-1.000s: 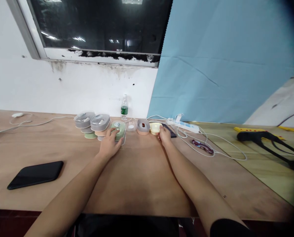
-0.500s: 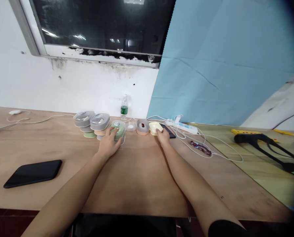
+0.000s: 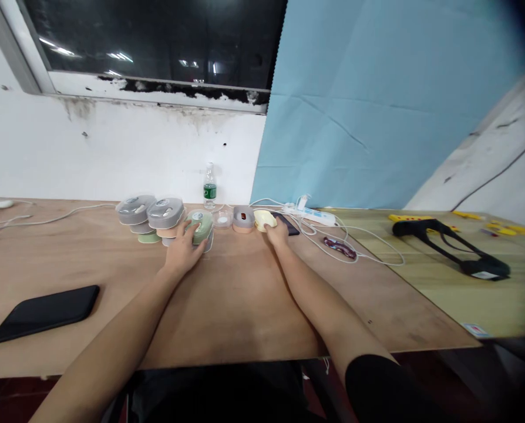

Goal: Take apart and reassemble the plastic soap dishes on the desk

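Observation:
My left hand rests with fingers spread against the green lidded box, which sits on a grey one. My thumb stretches along its front side. To the left stand stacked lidded boxes in grey, peach and green, the nearest topped by a grey box. My right hand grips the right side of a small pale yellow box, which looks open and slightly tilted. Between my hands are a small clear container and a grey-and-peach box with a dark reddish mark on top.
A water bottle stands by the wall. A dark phone lies behind my right hand, near a power strip, white cables and a dark red patterned object. A black phone lies front left; a black frame-like object sits right.
The whole view has shifted, so things sit farther left in the picture. The yellow box looks more tilted in my right hand. My left hand stays on the green box.

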A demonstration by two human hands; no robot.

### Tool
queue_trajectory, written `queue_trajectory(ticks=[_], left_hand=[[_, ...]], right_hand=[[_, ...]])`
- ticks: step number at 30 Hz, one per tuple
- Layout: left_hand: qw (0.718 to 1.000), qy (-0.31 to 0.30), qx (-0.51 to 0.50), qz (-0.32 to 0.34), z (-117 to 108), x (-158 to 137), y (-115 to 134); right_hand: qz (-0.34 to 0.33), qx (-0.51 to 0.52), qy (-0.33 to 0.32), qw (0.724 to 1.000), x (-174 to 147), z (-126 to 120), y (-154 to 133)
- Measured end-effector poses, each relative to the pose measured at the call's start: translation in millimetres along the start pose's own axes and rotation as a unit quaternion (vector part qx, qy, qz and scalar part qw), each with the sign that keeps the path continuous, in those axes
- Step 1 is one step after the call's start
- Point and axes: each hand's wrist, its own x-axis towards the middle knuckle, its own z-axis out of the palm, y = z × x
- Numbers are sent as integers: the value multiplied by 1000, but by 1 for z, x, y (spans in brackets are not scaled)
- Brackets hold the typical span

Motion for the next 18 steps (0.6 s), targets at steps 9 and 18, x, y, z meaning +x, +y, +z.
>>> queue_trajectory(ticks=[9,18], left_hand=[[999,10,6,-32,-1,0,0],[997,12,29,-69,-2,1,3]], right_hand=[[6,5,-13,1000,-1,2,-2],[17,14,-29,999,-3,3,-3]])
